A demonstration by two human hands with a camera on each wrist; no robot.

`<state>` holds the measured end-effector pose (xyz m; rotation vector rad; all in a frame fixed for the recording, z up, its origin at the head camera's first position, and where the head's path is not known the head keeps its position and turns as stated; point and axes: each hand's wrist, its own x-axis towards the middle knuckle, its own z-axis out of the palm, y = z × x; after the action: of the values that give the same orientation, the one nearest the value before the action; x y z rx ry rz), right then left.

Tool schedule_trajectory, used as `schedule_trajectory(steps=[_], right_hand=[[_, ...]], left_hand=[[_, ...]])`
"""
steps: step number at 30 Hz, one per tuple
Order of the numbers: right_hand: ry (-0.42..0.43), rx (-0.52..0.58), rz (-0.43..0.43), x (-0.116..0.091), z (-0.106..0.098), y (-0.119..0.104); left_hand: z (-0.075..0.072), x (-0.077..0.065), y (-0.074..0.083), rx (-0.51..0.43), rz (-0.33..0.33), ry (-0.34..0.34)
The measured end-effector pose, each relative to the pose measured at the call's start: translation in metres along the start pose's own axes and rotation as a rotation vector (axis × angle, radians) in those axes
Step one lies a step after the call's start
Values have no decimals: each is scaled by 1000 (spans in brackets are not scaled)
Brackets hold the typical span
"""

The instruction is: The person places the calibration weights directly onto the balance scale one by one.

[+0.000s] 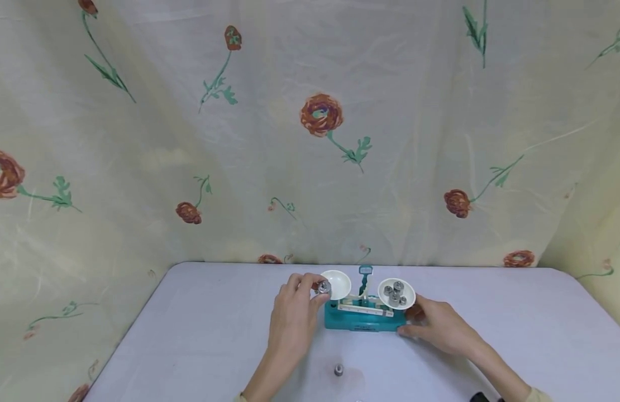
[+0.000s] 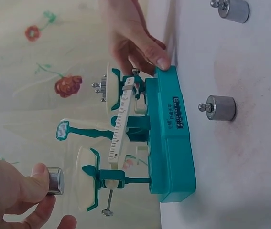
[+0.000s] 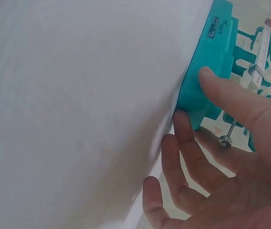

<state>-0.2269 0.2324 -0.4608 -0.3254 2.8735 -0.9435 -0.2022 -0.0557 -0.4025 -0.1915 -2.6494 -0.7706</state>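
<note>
A teal balance scale (image 1: 350, 321) with two white pans stands on the table. My left hand (image 1: 295, 318) pinches a cylindrical metal weight (image 2: 55, 181) between thumb and fingers, close to the left pan (image 1: 338, 283). Several knobbed metal weights (image 1: 394, 297) sit in the right pan (image 1: 409, 291). At the right end of the base, my right hand (image 1: 443, 324) grips the scale, its thumb (image 3: 216, 86) on the front face and a forefinger around the end. In the left wrist view, the left pan appears higher above the base than the right one.
In front of the scale, a knobbed weight (image 2: 220, 108) stands on the white-covered table (image 1: 204, 335). Another weight (image 2: 234, 9) is farther to the right in the left wrist view. A dark object (image 1: 479, 397) shows at the bottom edge. Flower-patterned cloth (image 1: 400, 167) hangs behind the table.
</note>
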Motion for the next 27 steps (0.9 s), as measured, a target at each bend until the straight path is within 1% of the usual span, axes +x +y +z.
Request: schedule_trajectory(steps=[6, 10, 17, 27], right_hand=[[-8, 10, 10, 2, 0, 2], [-6, 4, -11, 2, 0, 2], [0, -4, -15, 1, -1, 0], [-33, 23, 3, 0, -3, -1]], left_hand=[[3, 6, 3, 10, 4, -7], [6, 8, 4, 20, 1, 0], [9, 11, 4, 45, 54, 28], [14, 14, 4, 34, 45, -12]])
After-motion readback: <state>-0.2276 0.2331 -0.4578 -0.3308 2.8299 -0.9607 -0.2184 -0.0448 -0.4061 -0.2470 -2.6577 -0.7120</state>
